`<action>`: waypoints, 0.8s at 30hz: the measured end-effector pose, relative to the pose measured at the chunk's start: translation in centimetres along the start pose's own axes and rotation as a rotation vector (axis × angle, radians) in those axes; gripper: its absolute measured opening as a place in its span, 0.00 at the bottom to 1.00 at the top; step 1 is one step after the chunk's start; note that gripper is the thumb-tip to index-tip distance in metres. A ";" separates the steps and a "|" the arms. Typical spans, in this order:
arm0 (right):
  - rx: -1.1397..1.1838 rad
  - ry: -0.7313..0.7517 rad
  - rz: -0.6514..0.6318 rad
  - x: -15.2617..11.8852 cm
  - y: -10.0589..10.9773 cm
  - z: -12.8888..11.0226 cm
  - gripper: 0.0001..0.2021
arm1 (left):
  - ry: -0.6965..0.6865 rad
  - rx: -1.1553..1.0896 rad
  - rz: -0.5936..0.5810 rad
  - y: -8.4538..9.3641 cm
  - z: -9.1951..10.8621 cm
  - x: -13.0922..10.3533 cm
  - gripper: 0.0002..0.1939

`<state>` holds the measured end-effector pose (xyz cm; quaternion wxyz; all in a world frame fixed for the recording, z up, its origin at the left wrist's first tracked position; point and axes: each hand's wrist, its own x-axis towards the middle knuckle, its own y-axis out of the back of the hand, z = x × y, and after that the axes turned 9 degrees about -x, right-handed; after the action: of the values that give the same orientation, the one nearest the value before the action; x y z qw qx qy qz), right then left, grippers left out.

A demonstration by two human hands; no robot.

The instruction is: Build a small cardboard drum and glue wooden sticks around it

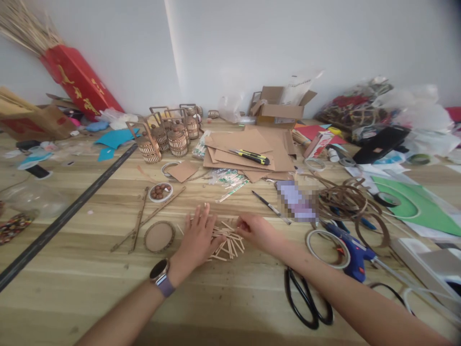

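Note:
A loose pile of short thin wooden sticks [230, 244] lies on the wooden table between my two hands. My left hand [197, 238], with a watch on its wrist, rests over the pile's left side, palm down and fingers spread. At the upper right of the sticks is my right hand [255, 231], its fingers curled together in a pinch; what they hold, if anything, is too small to make out. Left of my left hand lies a round cardboard disc [159, 236] with a ridged edge.
Black-handled scissors [311, 300] lie below my right forearm, and a blue glue gun [355, 254] is to its right. A bowl of brown beads [161, 192], a pen [271, 207] and stacked cardboard [241, 149] with a cutter sit beyond. Small woven baskets [177, 143] stand farther back.

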<state>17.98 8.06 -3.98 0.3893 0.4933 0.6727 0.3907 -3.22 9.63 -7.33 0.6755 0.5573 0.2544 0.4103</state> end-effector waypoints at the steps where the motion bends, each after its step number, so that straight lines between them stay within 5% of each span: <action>1: -0.001 -0.012 0.011 -0.2 -0.1 0.0 0.03 | -0.004 -0.002 -0.014 -0.2 -0.2 0.2 0.33; 9: 0.015 0.140 -0.057 -2.2 -1.1 -1.3 0.03 | -0.118 -0.049 -0.112 -0.3 -1.5 -2.1 0.34; 19: -0.213 0.031 -0.012 0.3 -0.2 -1.0 0.07 | -0.309 -0.034 -0.181 0.6 2.0 -2.6 0.41; 24: -0.279 0.022 -0.020 0.5 0.1 -1.4 0.07 | -0.267 0.007 -0.202 0.0 1.3 -4.6 0.42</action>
<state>16.65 8.32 -3.41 0.4505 0.4235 0.6209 0.4819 -4.63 5.08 -7.58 0.7393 0.5807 0.2184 0.2617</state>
